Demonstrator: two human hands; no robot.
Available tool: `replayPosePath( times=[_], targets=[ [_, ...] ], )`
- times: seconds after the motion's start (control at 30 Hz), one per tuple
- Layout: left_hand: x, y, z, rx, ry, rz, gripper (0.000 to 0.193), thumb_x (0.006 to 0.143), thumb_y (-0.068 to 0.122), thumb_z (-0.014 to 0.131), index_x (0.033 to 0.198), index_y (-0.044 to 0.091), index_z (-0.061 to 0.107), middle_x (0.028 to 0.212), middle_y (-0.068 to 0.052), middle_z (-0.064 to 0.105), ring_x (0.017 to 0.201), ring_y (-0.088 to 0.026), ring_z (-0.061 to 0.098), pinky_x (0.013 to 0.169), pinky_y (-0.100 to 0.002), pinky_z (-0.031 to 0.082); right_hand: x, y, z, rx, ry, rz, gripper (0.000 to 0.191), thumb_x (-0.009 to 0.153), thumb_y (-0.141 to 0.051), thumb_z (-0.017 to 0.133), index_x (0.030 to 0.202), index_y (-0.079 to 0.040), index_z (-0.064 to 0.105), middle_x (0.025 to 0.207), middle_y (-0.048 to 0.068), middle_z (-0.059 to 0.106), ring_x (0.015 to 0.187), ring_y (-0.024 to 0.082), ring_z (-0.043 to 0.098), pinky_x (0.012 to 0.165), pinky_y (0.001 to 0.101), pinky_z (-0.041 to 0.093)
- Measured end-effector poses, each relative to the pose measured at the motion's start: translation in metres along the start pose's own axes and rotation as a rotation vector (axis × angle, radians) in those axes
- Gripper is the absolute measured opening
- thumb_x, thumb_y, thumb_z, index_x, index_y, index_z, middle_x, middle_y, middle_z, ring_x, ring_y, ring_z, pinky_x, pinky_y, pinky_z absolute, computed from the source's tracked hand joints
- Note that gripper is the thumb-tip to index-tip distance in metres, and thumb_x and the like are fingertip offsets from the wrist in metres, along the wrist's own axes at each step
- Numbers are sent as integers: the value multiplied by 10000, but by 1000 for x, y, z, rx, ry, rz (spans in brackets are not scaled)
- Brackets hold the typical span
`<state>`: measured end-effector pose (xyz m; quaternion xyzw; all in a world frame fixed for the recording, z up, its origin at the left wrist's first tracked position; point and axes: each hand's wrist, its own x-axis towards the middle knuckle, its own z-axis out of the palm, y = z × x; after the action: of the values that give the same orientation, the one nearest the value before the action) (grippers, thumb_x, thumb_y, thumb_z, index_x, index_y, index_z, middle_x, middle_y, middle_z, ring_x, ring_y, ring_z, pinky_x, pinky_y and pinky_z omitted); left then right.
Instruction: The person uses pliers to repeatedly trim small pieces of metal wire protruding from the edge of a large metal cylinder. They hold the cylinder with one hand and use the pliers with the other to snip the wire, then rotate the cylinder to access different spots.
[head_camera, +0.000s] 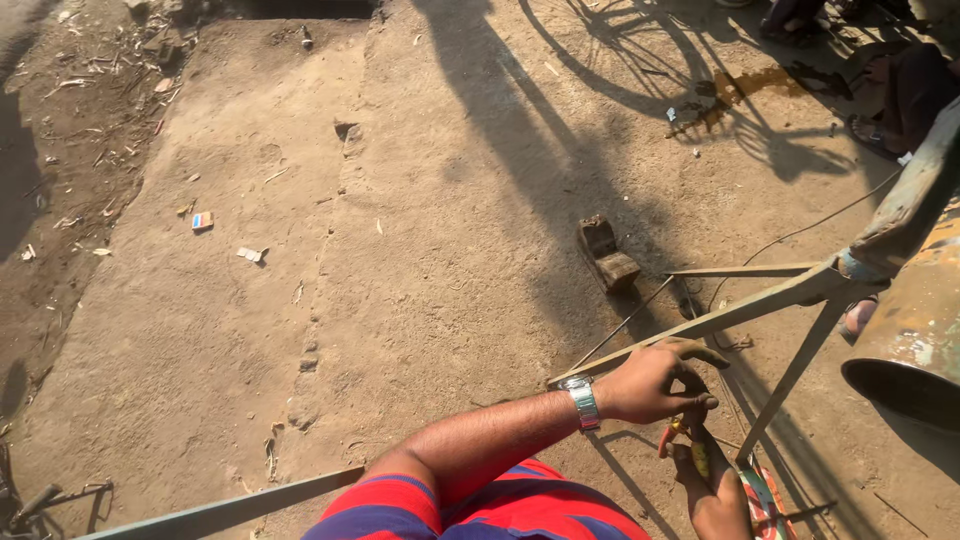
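Observation:
My left hand (650, 382), with a metal wristwatch (582, 402) on the wrist, reaches across to the right just under a slanted metal frame bar (760, 303). Its fingers are curled and pinch a small dark piece (706, 402) at the tip of the pliers; what that piece is I cannot make out. My right hand (718, 495) is at the bottom edge and grips a pair of pliers (686, 442) with orange and yellow handles. Both hands are close together, low over the dirt ground.
A rusty metal block (607, 254) lies on the ground beyond the frame. A thin rod (625, 322) and a wire (790, 236) run near it. A worn metal drum (915, 330) stands at the right. A flat metal strip (230, 510) crosses the bottom left. Litter dots the left side.

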<state>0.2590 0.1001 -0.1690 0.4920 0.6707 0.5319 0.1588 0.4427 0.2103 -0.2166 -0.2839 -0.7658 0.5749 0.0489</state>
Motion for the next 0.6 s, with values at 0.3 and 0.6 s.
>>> replayPosePath(
  times=[0.3,0.6],
  targets=[
    [-25,10,5,-199,293,-128,335,849,358,821,1039,117,686,1252,-62,713,1148,-205,693,981,-348,580,-14,-31,15,-22,-133,90,523,962,-259,561,1471,-141,538,1086,22,702,964,124,666,767,329,548],
    [-35,20,12,-48,267,-44,338,911,392,769,1142,145,785,1333,-96,667,1212,-239,657,1034,-397,558,-44,-6,2,80,-74,160,349,1044,-283,635,1259,-11,673,914,172,713,770,186,621,658,324,442]
  ],
)
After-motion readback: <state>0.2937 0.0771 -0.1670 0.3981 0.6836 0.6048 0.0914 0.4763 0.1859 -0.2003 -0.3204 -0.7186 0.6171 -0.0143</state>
